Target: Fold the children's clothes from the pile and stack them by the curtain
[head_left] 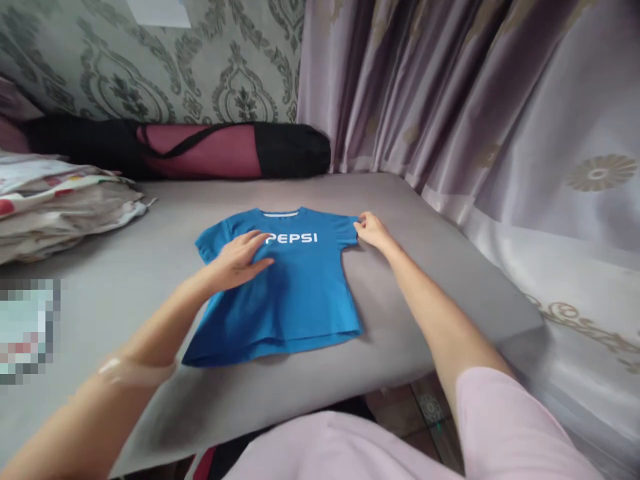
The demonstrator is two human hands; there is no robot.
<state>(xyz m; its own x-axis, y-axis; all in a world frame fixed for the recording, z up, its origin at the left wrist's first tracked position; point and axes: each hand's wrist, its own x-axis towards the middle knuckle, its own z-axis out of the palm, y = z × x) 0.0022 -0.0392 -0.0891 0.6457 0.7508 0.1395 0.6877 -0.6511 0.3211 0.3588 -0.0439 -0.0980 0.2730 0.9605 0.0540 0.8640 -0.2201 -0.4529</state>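
Note:
A blue T-shirt with white PEPSI lettering lies spread out face up, its collar away from me and its hem towards me. My left hand is over the upper left part of the shirt, fingers apart and holding nothing; it partly covers the start of the lettering. At the end of the right sleeve, my right hand pinches the cuff between thumb and fingers.
The shirt lies on a grey-covered bed. Crumpled patterned cloth is at the left. A black and maroon long bag lies along the wall. Purple-grey curtains hang at the right.

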